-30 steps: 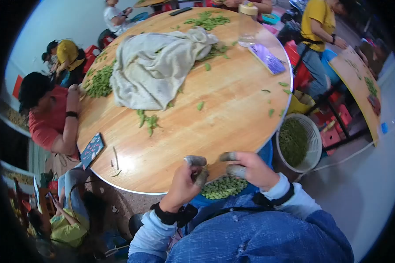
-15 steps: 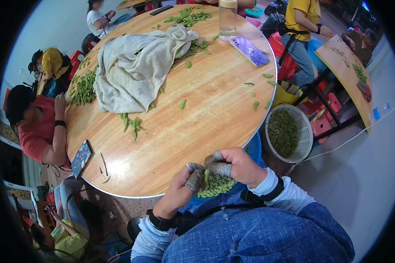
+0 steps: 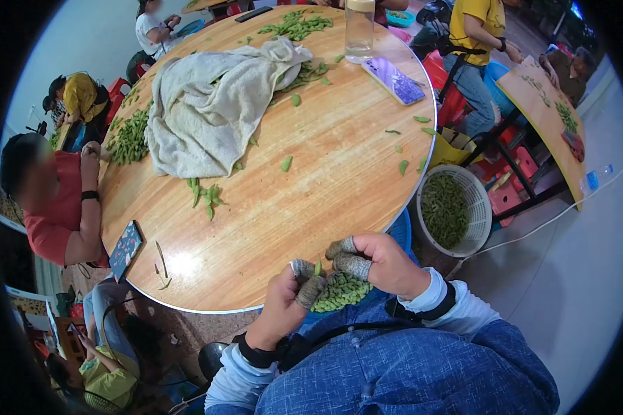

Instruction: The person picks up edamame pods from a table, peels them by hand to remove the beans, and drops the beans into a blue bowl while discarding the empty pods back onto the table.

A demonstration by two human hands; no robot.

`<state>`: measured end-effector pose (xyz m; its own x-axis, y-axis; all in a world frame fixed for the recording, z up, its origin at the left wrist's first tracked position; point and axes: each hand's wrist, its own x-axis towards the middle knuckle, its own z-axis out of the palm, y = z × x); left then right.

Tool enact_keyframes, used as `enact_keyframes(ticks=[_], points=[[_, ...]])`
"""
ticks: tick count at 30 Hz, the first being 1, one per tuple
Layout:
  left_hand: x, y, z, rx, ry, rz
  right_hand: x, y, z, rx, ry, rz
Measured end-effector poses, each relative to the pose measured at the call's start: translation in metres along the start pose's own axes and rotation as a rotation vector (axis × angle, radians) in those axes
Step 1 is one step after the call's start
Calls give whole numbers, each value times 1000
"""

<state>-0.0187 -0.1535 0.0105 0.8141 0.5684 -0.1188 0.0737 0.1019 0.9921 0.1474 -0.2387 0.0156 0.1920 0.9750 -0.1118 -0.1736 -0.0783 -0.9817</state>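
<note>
Wide fisheye view; round desk (image 3: 311, 159) bows outward, corners vignetted black. Indoor light, moderately bright. White glare on desk's near-left edge; softer sheen toward centre. Phone (image 3: 393, 81) reflects light. Soft shadow on right floor (image 3: 533, 290). Lower-left corner dim, detail poor.

Purple phone (image 3: 393, 81), grey-white cloth (image 3: 211, 107), floral dark-blue booklet (image 3: 125, 250), green pods (image 3: 205, 197)

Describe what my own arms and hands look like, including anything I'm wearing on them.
Your left hand and right hand both wear greyish fabric finger covers, darker in patches, on the thumb and a finger. Your pale blue long sleeves carry a black band near each wrist. The upper right arm shows a darker blue, denim-look garment with pale flecks.
</note>
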Motion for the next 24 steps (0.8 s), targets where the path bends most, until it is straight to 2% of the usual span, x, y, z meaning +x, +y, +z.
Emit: enact_keyframes(ticks=[3, 5, 11, 15, 18, 24], points=[[-1, 1, -3, 539, 25, 159, -1, 3, 0, 54, -128, 68], [1, 4, -3, 843, 44, 320, -2, -1, 1, 29, -124, 68], [3, 13, -2, 995, 11, 415, -1, 0, 4, 30, -102, 82], [2, 13, -1, 1075, -19, 409, -1, 0, 4, -20, -89, 128], [0, 13, -1, 1118, -22, 426, 0, 15, 2, -177, -55, 44], [-5, -5, -4, 1171, 15, 523, -1, 6, 10, -28, 2, 203]])
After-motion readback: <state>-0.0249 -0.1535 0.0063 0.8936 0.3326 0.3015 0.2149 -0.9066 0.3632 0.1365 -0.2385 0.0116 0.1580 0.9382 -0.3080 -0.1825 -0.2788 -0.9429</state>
